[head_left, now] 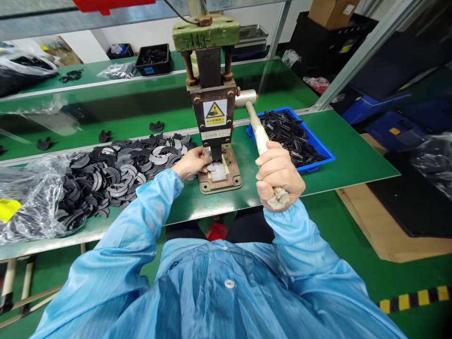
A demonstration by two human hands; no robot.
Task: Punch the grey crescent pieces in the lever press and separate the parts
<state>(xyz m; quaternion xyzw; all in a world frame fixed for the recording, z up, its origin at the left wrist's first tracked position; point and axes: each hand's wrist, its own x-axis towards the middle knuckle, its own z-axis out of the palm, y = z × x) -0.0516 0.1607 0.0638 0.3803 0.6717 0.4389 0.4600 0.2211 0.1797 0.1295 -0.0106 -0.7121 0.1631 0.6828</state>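
Note:
A hand-lever press stands in front of me, its dark ram low over the base plate. My right hand is wrapped round the tape-covered lever on the press's right side. At the left of the base, my left hand pinches a small dark curved plastic piece under the ram. The fingers and the ram hide part of that piece. A pile of black crescent-shaped pieces lies beside my left forearm, some close to the wrist.
A blue tray of thin black parts is at the right. Clear plastic bagging lies at the pile's left end. Behind are a black bin and a few loose pieces. The green table's front edge runs close to my body.

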